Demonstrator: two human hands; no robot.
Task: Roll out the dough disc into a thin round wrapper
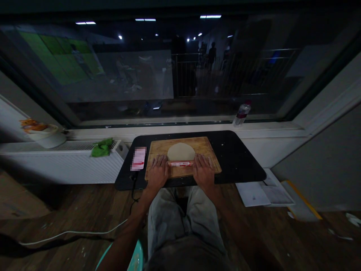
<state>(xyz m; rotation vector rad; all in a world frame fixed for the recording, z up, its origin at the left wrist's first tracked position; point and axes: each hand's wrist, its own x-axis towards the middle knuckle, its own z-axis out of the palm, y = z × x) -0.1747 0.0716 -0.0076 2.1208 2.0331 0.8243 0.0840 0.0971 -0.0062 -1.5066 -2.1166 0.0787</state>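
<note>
Apparently partway through rolling dough (181,151) at centre of board (159,147): already flattened to a rounded sheet, with remaining thinning not determinable. Pressing pin (181,163) across board's near half with left grip (158,171) and right grip (203,171), both laid flat, unclosed.

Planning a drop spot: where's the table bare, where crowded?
Widest: table between board and right edge, bar some specks. Small: board's far corners, beside dough. Crowded: board's near half, with rolling pin, left hand, right hand; table's left, with phone, cable.
</note>
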